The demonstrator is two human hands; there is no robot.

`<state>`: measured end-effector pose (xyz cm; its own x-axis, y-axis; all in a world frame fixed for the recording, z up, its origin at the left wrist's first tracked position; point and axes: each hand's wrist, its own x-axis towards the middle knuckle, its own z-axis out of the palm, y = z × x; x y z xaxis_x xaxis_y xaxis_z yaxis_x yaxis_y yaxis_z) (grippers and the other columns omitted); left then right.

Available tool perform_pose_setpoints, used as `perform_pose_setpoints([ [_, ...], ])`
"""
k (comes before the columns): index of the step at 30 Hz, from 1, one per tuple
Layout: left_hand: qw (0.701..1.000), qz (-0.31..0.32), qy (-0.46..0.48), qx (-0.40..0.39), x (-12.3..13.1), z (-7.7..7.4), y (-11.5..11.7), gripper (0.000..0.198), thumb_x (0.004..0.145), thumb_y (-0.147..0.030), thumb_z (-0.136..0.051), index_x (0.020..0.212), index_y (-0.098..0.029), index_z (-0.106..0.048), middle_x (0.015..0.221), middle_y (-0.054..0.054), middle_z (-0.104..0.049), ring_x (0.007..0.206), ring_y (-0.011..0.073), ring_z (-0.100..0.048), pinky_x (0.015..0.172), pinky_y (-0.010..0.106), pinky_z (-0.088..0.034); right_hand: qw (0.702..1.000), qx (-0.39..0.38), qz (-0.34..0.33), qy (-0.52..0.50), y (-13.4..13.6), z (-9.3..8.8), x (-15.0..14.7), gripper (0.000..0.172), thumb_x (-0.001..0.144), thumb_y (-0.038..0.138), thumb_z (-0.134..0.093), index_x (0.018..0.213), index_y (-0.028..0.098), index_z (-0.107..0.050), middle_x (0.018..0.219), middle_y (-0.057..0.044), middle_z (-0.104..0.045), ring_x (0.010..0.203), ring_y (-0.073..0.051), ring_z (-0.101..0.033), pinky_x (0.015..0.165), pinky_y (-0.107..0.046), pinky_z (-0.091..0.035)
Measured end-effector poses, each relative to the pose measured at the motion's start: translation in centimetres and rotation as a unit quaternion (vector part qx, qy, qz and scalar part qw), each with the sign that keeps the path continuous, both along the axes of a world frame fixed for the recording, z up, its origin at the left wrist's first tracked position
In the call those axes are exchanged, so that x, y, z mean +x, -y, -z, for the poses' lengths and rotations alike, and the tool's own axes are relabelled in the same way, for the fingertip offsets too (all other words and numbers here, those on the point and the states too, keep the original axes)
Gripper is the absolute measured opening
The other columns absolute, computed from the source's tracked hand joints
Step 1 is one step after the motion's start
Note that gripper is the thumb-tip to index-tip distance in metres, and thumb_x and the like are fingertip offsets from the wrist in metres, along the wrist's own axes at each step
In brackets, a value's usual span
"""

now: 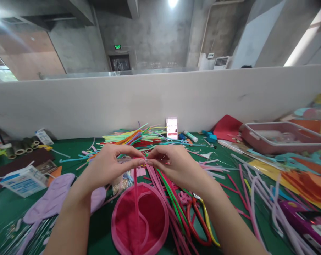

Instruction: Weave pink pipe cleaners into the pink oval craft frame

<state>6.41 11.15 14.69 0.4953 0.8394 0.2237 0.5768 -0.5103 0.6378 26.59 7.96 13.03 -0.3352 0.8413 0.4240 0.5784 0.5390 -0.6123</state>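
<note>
The left hand point(109, 164) and right hand point(177, 164) are held together at centre, fingertips pinched tight on a thin, pink, pliable strand point(136, 194). It is hung toward six o'clock, across a round crimson fabric panel point(127, 219) edged in pink. Red-handled metal scissors point(189, 221) are seen at five o'clock; a white-screened phone point(172, 127) is propped at one.

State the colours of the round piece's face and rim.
The round piece has a deep pinkish-red face and lighter pink rim; see the head view.
</note>
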Motion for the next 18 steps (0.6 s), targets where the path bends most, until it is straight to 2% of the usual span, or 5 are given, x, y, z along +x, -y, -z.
perform_pose_setpoints([
  [3,0.993,0.008,0.031,-0.11,0.3,0.21,-0.16,0.021,0.081,-0.042,-0.065,0.088,-0.026,-0.075,0.085,0.001,-0.078,0.084,0.0211,-0.071,0.073,0.028,-0.052,1.0,0.0,-0.008,0.003,-0.09,0.04,-0.05,0.009,0.088,0.018,-0.063,0.087,0.017,-0.072,0.076,0.0,-0.071,0.067,-0.011,-0.06,0.059,-0.022,-0.042],
  [5,0.988,0.008,0.052,-0.145,0.6,0.34,-0.23,0.021,0.081,-0.041,-0.064,0.081,-0.022,-0.074,0.079,0.002,-0.077,0.078,0.0201,-0.071,0.07,0.027,-0.052,1.0,0.0,0.002,0.005,-0.12,0.02,-0.12,0.008,0.087,0.017,-0.064,0.086,0.017,-0.072,0.075,0.0,-0.071,0.065,-0.01,-0.058,0.058,-0.022,-0.041],
  [8,0.989,-0.015,0.083,-0.121,0.85,0.32,-0.24,0.02,0.08,-0.039,-0.066,0.076,-0.021,-0.074,0.077,0.002,-0.076,0.075,0.0195,-0.07,0.07,0.026,-0.052,1.0,0.006,0.02,0.006,-0.09,-0.05,-0.21,0.009,0.086,0.016,-0.063,0.082,0.017,-0.071,0.072,0.0,-0.07,0.061,-0.01,-0.056,0.056,-0.023,-0.04],
  [11,0.988,-0.041,0.125,-0.084,0.74,0.15,-0.19,0.018,0.078,-0.039,-0.069,0.087,-0.023,-0.074,0.082,0.002,-0.076,0.077,0.0197,-0.069,0.072,0.027,-0.051,0.999,0.025,0.019,-0.009,-0.02,-0.11,-0.22,0.01,0.087,0.016,-0.061,0.083,0.017,-0.07,0.073,0.0,-0.07,0.062,-0.011,-0.056,0.057,-0.024,-0.04],
  [18,0.976,-0.009,0.161,-0.144,0.84,0.75,-0.42,0.018,0.078,-0.037,-0.07,0.071,-0.02,-0.073,0.07,0.003,-0.073,0.071,0.0196,-0.068,0.071,0.028,-0.052,0.997,0.069,-0.011,-0.023,-0.08,0.05,-0.28,0.01,0.085,0.013,-0.06,0.093,0.018,-0.063,0.087,-0.002,-0.071,0.07,-0.012,-0.061,0.061,-0.023,-0.044],
])
